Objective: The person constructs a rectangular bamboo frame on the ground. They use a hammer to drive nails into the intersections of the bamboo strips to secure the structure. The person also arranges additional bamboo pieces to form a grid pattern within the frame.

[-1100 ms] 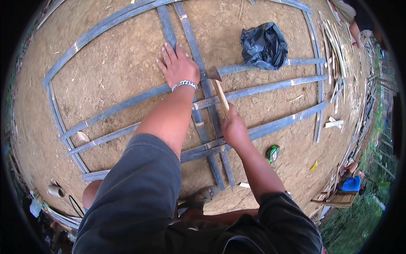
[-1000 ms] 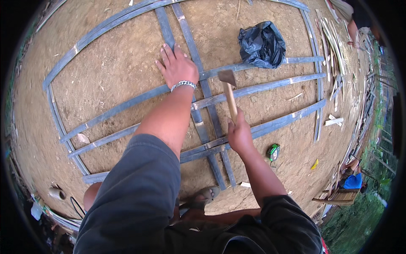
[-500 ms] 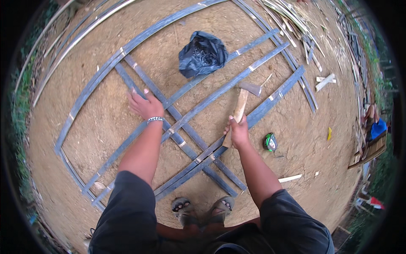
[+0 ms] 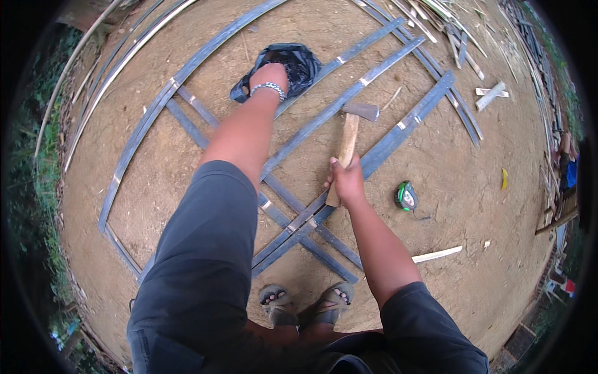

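My left hand [image 4: 269, 77], a chain bracelet on its wrist, reaches into a black plastic bag [image 4: 305, 70] on the ground. Its fingers are hidden inside, so their grip does not show. Small thin pieces that look like nails lie in the bag. My right hand [image 4: 349, 182] is wrapped round the wooden handle of a hatchet [image 4: 349, 138], its head pointing away from me. Beneath the hatchet, dark flat strips [image 4: 385, 156], apparently split bamboo, cross one another as a lattice on the dirt.
A green and black tape measure [image 4: 406, 196] lies right of my right forearm. Long curved strips [image 4: 140, 128] bound the lattice at left. Offcuts [image 4: 492, 95] and a pile of slats [image 4: 458, 28] lie at far right. My sandalled feet [image 4: 333, 302] stand at the lattice's near edge.
My left hand has moved from above the strips, fingers spread, forward and right into the black bag. The bag's opening has shifted around it. My right hand still holds the hatchet.
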Demonstrator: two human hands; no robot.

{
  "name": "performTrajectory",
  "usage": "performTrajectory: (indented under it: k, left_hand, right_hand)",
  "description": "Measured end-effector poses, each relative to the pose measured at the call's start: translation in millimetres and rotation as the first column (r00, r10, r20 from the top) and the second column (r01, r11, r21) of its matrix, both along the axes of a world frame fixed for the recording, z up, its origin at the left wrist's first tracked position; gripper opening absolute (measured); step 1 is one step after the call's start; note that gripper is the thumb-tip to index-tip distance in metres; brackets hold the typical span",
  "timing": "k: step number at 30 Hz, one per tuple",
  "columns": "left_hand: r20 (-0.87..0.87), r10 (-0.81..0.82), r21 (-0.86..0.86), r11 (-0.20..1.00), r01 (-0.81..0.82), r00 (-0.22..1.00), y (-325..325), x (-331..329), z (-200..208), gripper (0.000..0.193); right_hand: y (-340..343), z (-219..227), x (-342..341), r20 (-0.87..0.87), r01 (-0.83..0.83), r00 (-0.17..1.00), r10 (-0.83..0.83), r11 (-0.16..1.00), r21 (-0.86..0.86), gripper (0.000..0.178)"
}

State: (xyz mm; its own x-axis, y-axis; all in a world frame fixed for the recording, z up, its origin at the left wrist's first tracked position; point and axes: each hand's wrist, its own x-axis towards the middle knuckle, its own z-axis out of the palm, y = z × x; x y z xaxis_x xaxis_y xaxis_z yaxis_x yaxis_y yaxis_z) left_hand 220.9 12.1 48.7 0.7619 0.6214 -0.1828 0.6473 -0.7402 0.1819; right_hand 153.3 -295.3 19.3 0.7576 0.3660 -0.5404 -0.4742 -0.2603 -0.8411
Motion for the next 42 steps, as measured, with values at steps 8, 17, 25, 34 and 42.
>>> performTrajectory:
  k: [8, 17, 25, 34, 42]
  left_hand:
    - [0.136, -0.052, 0.033, 0.998, 0.048, 0.989, -3.2, -11.1, 4.4, 0.023]
    - [0.576, -0.003, -0.253, 0.95, 0.181, 0.818, -1.0, -78.8, 64.8, 0.018]
    - [0.54, 0.547, -0.658, 0.748, -0.085, 0.639, -1.9, -270.3, 41.6, 0.027]
    - [0.433, 0.63, -0.712, 0.678, -0.184, 0.645, -22.0, -330.6, -19.2, 0.026]
    - [0.525, 0.449, -0.492, 0.853, -0.173, 0.723, -20.1, -316.1, -27.7, 0.021]
  right_hand:
    - [4.4, 1.6, -2.5, 0.054, 0.001, 0.999, -0.002, 1.0, 0.031, 0.026]
    - [2.5, 4.6, -2.5, 0.061, -0.009, 0.998, 0.007, 0.999, 0.036, 0.026]
    - [3.4, -1.0, -4.3, 0.072, -0.046, 0.997, 0.039, 0.995, 0.092, 0.025]
    - [1.0, -2.5, -2.1, 0.078, -0.071, 0.995, 0.065, 0.994, 0.08, 0.024]
    - [1.9, -0.4, -5.1, 0.073, -0.079, 0.995, 0.074, 0.995, 0.064, 0.025]
